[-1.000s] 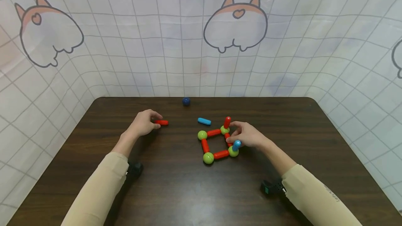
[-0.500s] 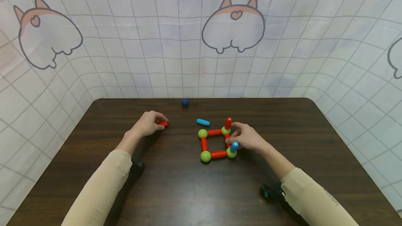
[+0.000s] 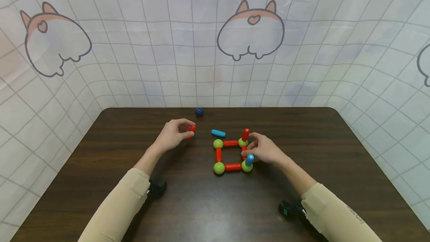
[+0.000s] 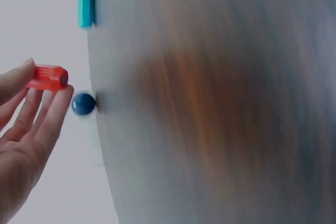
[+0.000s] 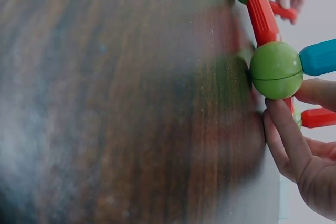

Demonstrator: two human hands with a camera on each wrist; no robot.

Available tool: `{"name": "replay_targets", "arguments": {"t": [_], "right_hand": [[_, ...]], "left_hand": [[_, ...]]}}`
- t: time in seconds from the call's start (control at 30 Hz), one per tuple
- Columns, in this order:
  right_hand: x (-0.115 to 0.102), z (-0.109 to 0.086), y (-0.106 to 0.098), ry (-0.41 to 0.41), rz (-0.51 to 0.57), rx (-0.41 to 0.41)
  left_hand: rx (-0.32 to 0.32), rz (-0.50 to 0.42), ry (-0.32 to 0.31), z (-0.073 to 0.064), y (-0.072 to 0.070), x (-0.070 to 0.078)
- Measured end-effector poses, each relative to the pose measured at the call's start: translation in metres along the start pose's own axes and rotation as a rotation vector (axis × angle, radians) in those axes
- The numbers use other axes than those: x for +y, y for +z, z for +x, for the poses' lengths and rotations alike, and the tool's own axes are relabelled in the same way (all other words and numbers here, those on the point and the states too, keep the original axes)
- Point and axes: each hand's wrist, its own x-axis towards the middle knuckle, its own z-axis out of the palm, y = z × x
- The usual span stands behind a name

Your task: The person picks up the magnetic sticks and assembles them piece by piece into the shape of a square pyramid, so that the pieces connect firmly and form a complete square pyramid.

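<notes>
My left hand (image 3: 174, 135) pinches a short red toy building rod (image 3: 192, 130) between thumb and fingertips, above the table left of the square. In the left wrist view the ribbed red rod (image 4: 50, 77) shows a grey dot on its end. The square has green balls (image 3: 219, 168) at its corners, joined by red rods (image 3: 233, 167). From its far right ball an upright red rod (image 3: 245, 135) rises; a blue rod (image 3: 249, 160) stands on the near right ball. My right hand (image 3: 265, 148) grips the square's right-side red rod, partly hidden by the fingers.
A loose blue rod (image 3: 218, 133) lies just behind the square. Near the far table edge sits a navy ball (image 3: 199, 112). The dark wooden table (image 3: 208, 204) meets a white gridded curtain (image 3: 188, 70) at the back and sides.
My left hand has taken hold of the red rod, lifted it and carried it right towards the square, tipping it upright. My right hand stays at the square's right side.
</notes>
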Motion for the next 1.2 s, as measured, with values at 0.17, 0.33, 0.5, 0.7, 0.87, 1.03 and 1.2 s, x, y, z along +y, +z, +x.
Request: {"name": "replay_targets", "arguments": {"t": [0.17, 0.33, 0.5, 0.7, 0.87, 1.03, 1.2], "right_hand": [[0.000, -0.002, -0.001, -0.019, -0.006, -0.002], [-0.001, -0.003, -0.001, -0.017, -0.003, -0.001], [0.000, -0.002, -0.001, -0.016, 0.004, 0.001], [0.001, -0.002, 0.000, -0.022, -0.005, -0.007], [0.000, -0.001, 0.000, -0.015, -0.003, -0.009], [-0.002, -0.001, 0.000, -0.008, -0.016, -0.002], [-0.001, 0.000, -0.003, -0.015, 0.018, -0.024]], "left_hand": [[0.002, -0.135, 0.023, 0.001, 0.017, 0.015], [0.000, -0.185, 0.057, 0.006, 0.031, 0.024], [-0.025, -0.203, 0.093, 0.011, 0.043, 0.028], [-0.063, -0.208, 0.113, 0.013, 0.053, 0.033], [-0.088, -0.206, 0.124, 0.014, 0.057, 0.035], [-0.088, -0.187, 0.130, 0.017, 0.058, 0.036], [-0.093, -0.169, 0.139, 0.018, 0.058, 0.037]]}}
